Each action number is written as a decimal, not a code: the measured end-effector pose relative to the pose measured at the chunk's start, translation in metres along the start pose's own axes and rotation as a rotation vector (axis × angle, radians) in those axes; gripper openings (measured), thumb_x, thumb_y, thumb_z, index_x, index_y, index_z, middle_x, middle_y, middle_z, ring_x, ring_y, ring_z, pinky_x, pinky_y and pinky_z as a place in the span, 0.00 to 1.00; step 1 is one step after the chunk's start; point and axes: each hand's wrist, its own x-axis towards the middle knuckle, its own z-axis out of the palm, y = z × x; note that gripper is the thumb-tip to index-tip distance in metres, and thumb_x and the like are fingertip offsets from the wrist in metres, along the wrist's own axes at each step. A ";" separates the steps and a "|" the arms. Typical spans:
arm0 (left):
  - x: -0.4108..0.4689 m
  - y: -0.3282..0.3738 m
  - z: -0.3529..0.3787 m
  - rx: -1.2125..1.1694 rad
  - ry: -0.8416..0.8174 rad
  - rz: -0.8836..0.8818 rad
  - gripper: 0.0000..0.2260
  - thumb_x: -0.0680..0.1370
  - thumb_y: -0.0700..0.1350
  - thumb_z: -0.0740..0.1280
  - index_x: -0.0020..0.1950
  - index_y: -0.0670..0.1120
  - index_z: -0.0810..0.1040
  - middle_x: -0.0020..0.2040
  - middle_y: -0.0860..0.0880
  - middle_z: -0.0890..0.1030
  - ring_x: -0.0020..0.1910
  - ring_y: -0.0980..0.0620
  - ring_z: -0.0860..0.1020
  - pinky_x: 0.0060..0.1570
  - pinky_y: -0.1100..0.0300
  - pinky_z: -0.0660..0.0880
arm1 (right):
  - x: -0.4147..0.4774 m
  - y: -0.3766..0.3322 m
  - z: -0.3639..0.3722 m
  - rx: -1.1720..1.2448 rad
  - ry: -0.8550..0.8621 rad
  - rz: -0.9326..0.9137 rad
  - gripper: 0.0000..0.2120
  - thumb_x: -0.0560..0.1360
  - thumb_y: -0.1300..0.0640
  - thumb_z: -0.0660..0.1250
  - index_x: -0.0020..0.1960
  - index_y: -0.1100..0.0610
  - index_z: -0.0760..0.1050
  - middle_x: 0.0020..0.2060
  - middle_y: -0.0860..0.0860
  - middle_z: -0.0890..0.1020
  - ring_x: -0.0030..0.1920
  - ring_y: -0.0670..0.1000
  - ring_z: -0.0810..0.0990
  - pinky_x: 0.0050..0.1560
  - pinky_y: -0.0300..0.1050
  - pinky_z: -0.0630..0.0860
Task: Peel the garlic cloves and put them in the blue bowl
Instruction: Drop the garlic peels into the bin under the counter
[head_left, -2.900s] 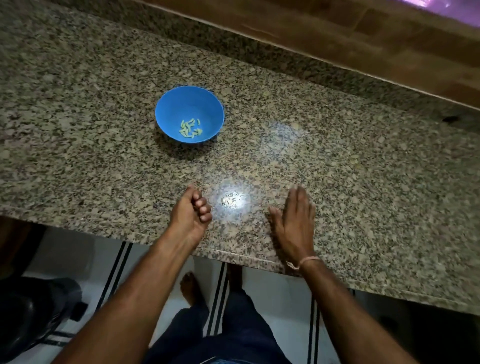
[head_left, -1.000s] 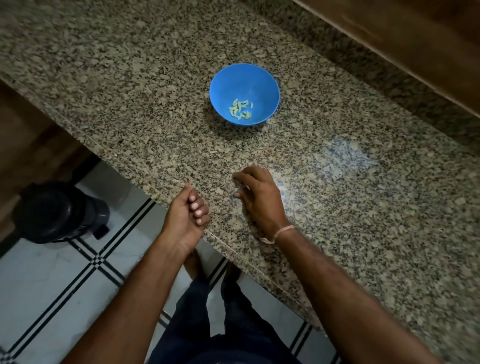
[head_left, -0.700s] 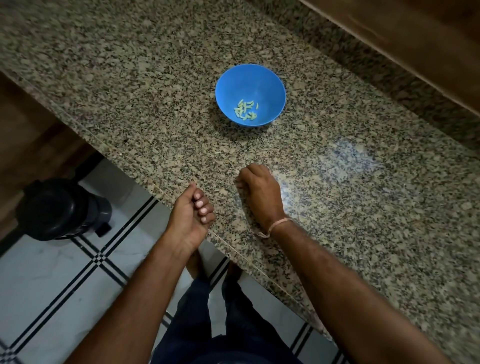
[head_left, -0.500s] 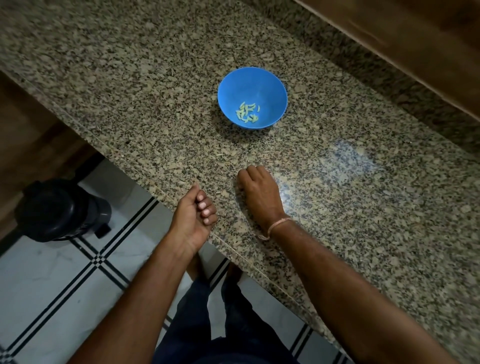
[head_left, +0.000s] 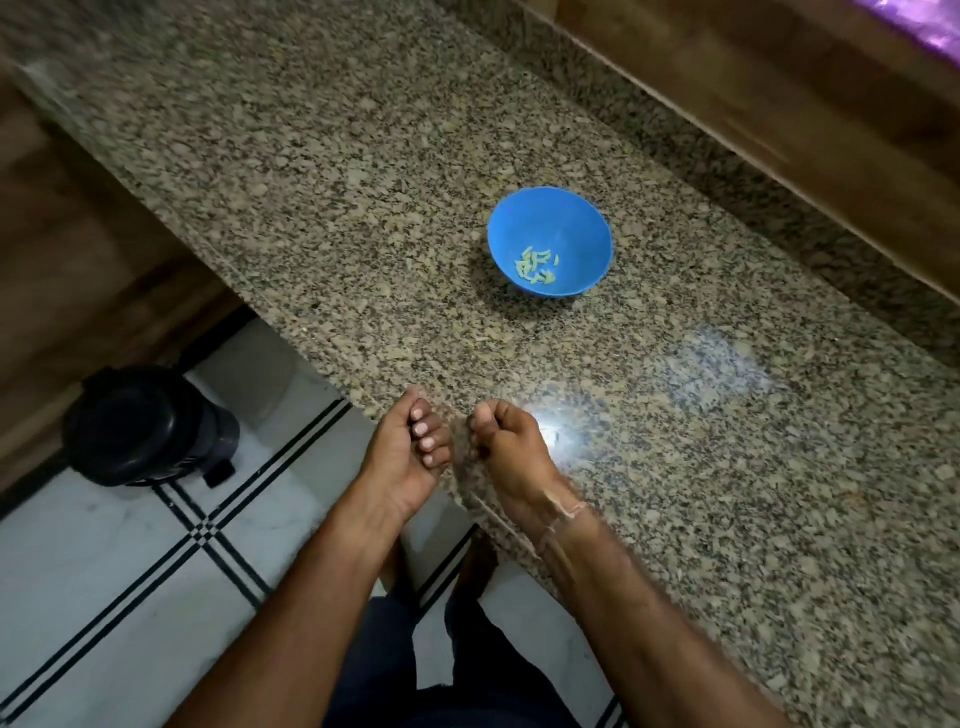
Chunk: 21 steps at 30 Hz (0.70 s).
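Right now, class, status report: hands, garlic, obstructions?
Left hand and right hand curled at edge of speckled granite counter, contents hidden. Pale peeled garlic cloves in round blue bowl. Nothing between hands and bowl.

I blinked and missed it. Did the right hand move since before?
Yes. The right hand slid toward the front edge of the granite counter, away from the blue bowl, nearer the left hand.
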 end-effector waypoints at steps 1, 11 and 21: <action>-0.003 0.009 -0.006 -0.020 -0.002 0.015 0.26 0.87 0.53 0.57 0.28 0.50 0.68 0.24 0.54 0.62 0.19 0.57 0.60 0.19 0.65 0.54 | 0.000 -0.004 0.014 0.053 -0.032 0.022 0.16 0.87 0.61 0.58 0.40 0.58 0.70 0.28 0.51 0.71 0.29 0.49 0.68 0.32 0.45 0.68; -0.057 0.134 -0.131 -0.299 0.026 0.206 0.28 0.87 0.49 0.54 0.25 0.50 0.67 0.21 0.54 0.61 0.17 0.57 0.60 0.15 0.65 0.54 | 0.013 0.012 0.209 0.259 -0.221 0.212 0.21 0.84 0.72 0.55 0.35 0.56 0.71 0.29 0.52 0.71 0.27 0.46 0.70 0.28 0.38 0.70; -0.130 0.278 -0.346 -0.448 0.155 0.349 0.27 0.86 0.49 0.57 0.26 0.50 0.67 0.23 0.54 0.62 0.18 0.58 0.60 0.16 0.65 0.56 | 0.002 0.077 0.452 0.146 -0.312 0.349 0.18 0.86 0.67 0.54 0.40 0.57 0.71 0.33 0.52 0.74 0.29 0.46 0.71 0.30 0.37 0.73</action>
